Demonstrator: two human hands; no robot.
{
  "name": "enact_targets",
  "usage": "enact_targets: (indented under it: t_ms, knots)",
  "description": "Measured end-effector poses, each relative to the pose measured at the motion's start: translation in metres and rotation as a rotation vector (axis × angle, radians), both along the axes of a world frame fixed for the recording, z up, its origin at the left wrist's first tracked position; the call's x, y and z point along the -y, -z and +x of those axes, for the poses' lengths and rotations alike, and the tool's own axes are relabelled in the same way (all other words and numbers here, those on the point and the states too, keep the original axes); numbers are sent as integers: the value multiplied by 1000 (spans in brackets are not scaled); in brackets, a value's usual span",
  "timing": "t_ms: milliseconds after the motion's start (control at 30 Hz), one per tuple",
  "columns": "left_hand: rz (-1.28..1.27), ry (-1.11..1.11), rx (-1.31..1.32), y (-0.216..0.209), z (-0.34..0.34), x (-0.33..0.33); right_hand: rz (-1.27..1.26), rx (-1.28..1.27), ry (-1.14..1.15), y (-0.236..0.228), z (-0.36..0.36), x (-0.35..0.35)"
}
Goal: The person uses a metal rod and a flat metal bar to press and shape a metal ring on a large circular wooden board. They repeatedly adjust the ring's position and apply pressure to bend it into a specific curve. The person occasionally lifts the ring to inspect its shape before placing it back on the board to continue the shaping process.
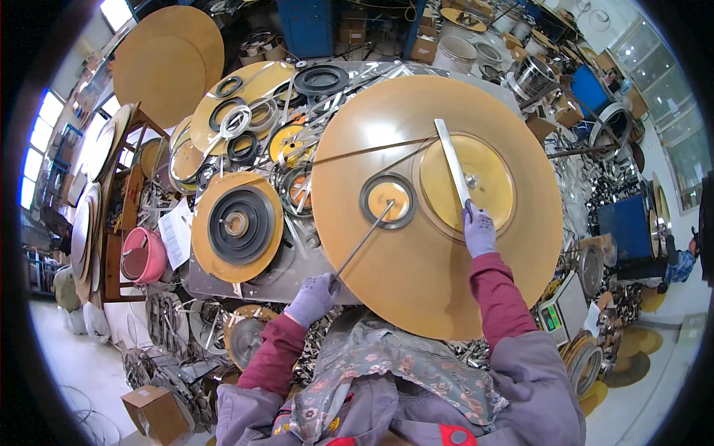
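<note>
A large tan round disc (357,275) fills the middle of the bench. On it lie a smaller yellow disc (439,189) with a hub and a dark ring (367,202) around a pale centre. My left hand (314,297), gloved in light purple, is closed around the near end of a thin metal rod (361,245). The rod's far tip rests at the ring's centre. My gloved right hand (480,232) grips the near end of a flat, pale metal strip (450,160), which lies across the yellow disc. A dark thin band (349,154) runs over the big disc toward the left.
Left of the big disc sits a black coil (249,241) on a tan round plate. Behind it are several black rings (321,79). A pink bucket (154,256) stands at the left. Metal scrap and a scale (552,316) lie at the right.
</note>
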State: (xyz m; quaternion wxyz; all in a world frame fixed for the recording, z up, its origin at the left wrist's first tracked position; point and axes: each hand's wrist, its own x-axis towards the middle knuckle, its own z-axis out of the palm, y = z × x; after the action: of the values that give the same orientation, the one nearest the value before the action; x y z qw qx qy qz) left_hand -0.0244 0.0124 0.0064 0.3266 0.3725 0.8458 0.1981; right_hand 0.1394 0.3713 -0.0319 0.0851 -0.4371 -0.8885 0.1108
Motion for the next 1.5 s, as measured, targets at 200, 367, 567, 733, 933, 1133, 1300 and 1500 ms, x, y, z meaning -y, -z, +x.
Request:
enact_targets:
  t_ms: [200, 367, 567, 733, 933, 1133, 1300, 1500]
  knots:
    - [-26, 17, 35, 6, 2, 3, 5, 2, -18, -7, 0, 2]
    - [-9, 45, 44, 3, 6, 4, 10, 13, -27, -3, 1, 3]
    - [36, 51, 83, 6, 13, 6, 12, -59, -52, -6, 0, 6]
    - [49, 48, 59, 3, 19, 7, 24, -26, -71, -2, -1, 1]
    - [40, 79, 36, 18, 28, 11, 49, -61, -104, 3, 8, -3]
    - [55, 72, 69, 23, 34, 15, 38, -60, -128, -3, 9, -1]
    - [69, 47, 39, 19, 36, 11, 51, -87, -124, 2, 16, -6]
    - [41, 19, 63, 11, 25, 9, 17, -78, -74, 0, 11, -3]
